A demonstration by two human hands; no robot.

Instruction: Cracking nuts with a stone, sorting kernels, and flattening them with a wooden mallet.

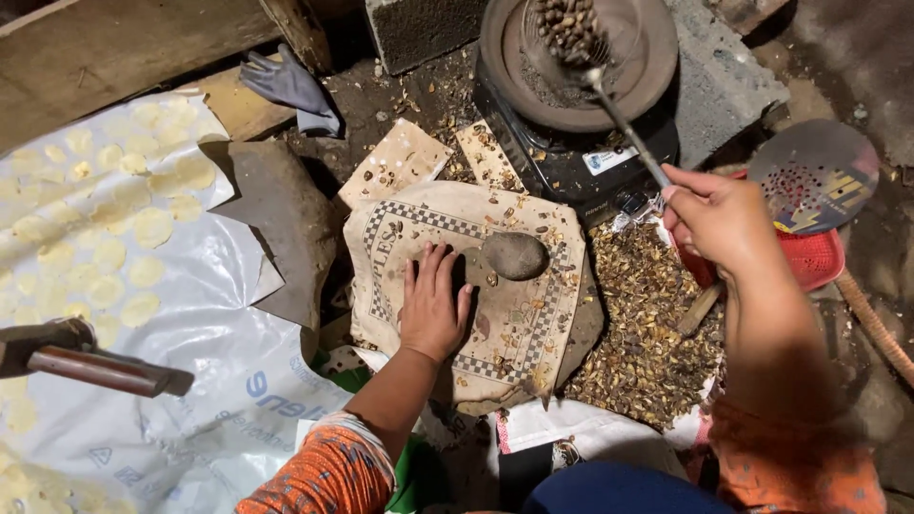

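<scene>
My left hand (pixel 435 303) lies flat, fingers spread, on a patterned cloth (pixel 543 328) over a low block, just left of a smooth grey stone (pixel 515 255). My right hand (pixel 721 221) grips the long metal handle of a wire scoop (pixel 572 30), held over a round clay pan (pixel 657 52) on a black stove (pixel 571 157). The scoop carries several dark roasted nuts. Bits of shell lie scattered on the cloth.
A heap of broken shells (pixel 647 333) lies to the right of the cloth. A white plastic sheet (pixel 205 324) with pale flattened discs (pixel 148 228) spreads left. A hammer-like tool (pixel 90 362) sits at the left edge. A perforated paddle (pixel 814 176) and red basket (pixel 819 259) are right.
</scene>
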